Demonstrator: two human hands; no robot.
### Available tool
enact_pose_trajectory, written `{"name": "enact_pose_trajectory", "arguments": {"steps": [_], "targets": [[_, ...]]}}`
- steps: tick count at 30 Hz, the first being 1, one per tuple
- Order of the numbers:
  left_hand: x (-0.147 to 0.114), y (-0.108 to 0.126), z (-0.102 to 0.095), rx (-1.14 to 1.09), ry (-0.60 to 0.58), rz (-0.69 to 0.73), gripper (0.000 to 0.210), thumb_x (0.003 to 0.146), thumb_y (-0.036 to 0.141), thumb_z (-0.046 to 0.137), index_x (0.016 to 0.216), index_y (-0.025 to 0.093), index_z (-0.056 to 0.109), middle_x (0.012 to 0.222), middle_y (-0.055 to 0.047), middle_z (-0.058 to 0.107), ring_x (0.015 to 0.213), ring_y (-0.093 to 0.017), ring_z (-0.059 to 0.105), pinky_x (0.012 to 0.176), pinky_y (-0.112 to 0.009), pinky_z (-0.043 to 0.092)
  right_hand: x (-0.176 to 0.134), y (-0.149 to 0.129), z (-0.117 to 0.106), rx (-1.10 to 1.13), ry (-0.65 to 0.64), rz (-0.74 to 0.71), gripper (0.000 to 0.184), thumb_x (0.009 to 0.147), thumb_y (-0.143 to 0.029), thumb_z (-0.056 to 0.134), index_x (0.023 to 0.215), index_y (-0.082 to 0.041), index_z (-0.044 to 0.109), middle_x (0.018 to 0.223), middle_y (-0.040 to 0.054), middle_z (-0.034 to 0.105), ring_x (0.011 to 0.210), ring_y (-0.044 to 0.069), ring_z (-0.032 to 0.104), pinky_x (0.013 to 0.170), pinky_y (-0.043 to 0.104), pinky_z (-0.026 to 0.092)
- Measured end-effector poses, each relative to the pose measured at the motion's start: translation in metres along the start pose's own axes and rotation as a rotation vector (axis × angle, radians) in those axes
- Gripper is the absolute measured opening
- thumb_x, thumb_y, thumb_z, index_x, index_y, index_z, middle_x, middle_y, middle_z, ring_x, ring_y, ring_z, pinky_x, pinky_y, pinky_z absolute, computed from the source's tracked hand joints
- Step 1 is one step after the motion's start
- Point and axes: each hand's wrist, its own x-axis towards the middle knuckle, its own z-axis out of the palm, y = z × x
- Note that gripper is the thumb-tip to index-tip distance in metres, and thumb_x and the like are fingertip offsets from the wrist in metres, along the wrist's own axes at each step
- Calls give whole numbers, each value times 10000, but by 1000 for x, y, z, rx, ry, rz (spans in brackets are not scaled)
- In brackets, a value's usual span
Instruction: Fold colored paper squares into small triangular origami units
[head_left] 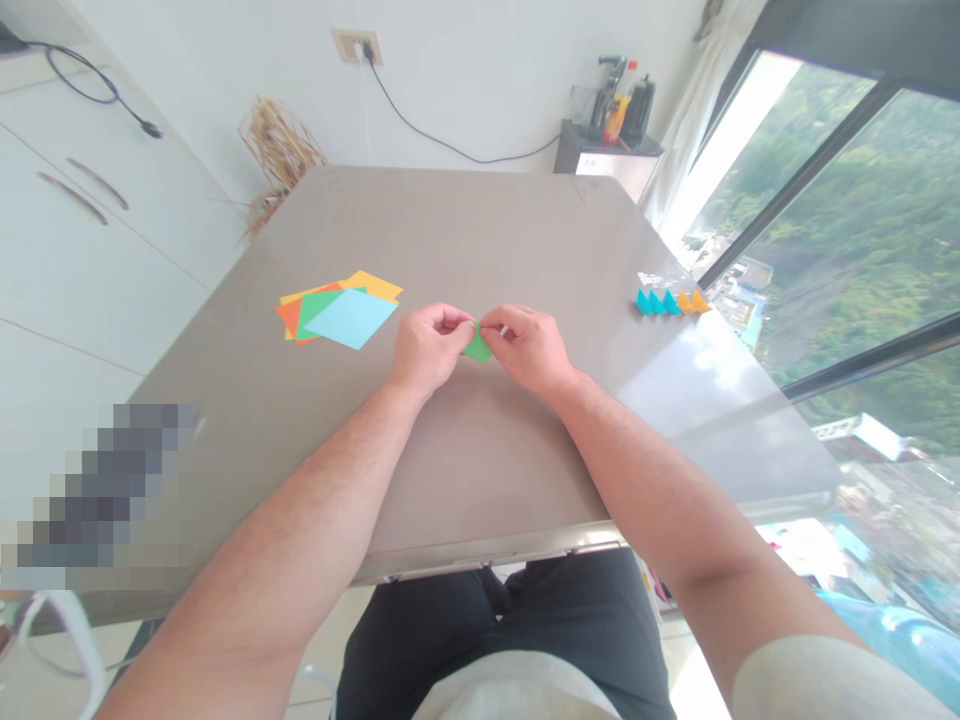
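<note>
Grey-brown table (pixel 465 240) beneath, both hands (pixel 426 350) (pixel 534 350) pinch green paper (pixel 478 347).

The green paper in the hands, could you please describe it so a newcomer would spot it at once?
Find the big grey table, then the left hand and right hand close together near its middle. Both pinch the green paper. Unlike the green sheet lying partly covered to the left, it is held and looks smaller.

From afar, I have the bare left forearm (pixel 322 510) and right forearm (pixel 660 480) stretched forward, converging; my left hand (pixel 429 348) and right hand (pixel 534 350) sit near each other, turned inward, each closed in a fine fingertip pinch.
</note>
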Motion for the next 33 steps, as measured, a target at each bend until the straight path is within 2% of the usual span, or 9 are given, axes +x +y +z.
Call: {"name": "enact_pose_trajectory", "arguments": {"steps": [6, 12, 15, 17, 20, 23, 28, 33], "targets": [[0, 3, -1, 65, -13, 27, 57, 726, 250, 704, 762, 206, 699, 758, -22, 731, 710, -165, 656, 670, -268, 525, 0, 1, 0, -2, -2, -17, 157, 878, -244, 532, 848, -220, 684, 817, 4, 675, 704, 135, 554, 675, 268, 404], [-1, 3, 0, 94, -31, 55, 88, 744, 282, 706, 743, 204, 666, 722, -11, 697, 679, -153, 616, 640, -262, 487, 1, 1, 1, 20, 13, -35, 149, 869, -240, 550, 825, -218, 690, 800, -2, 678, 678, 126, 547, 658, 268, 409], [0, 2, 0, 87, -23, 68, 99, 773, 294, 674, 751, 200, 649, 692, -1, 662, 650, -140, 581, 621, -257, 462, 2, -1, 1, 107, 3, 71, 120, 847, -292, 607, 885, -221, 695, 827, 0, 696, 678, 127, 577, 669, 275, 442], [1, 2, -1, 54, -1, 63, 123, 791, 319, 658, 768, 200, 636, 695, 1, 643, 657, -137, 569, 633, -255, 459, 3, -4, -1, 218, -15, 187, 165, 821, -335, 653, 930, -218, 693, 810, 1, 698, 680, 136, 609, 659, 279, 465], [3, 1, -1, -46, 22, 61, 168, 797, 363, 659, 790, 202, 611, 724, 1, 620, 685, -136, 563, 664, -256, 464, 4, -8, -4, 378, -79, 315, 191, 787, -372, 691, 877, -205, 671, 702, -5, 674, 649, 146, 621, 612, 278, 474], [4, 0, -1, -109, 33, 77, 204, 796, 396, 670, 805, 206, 595, 748, -2, 604, 706, -136, 559, 687, -259, 465, 5, -11, -6, 462, -102, 341, 198, 765, -382, 710, 775, -204, 625, 649, -13, 651, 605, 134, 588, 575, 271, 458], [1, 3, 2, -67, 91, 103, 268, 802, 467, 668, 828, 216, 580, 800, -15, 611, 767, -153, 572, 737, -271, 486, 6, -12, -6, 495, -40, 363, 206, 758, -361, 710, 699, -204, 592, 624, -19, 629, 565, 116, 541, 535, 259, 417], [0, 2, 2, -84, 108, 118, 246, 804, 446, 670, 830, 217, 584, 806, -14, 605, 768, -150, 569, 737, -266, 489, 5, -13, -5, 538, -23, 373, 222, 769, -360, 708, 674, -209, 577, 602, -25, 609, 561, 112, 532, 545, 256, 419]]}}
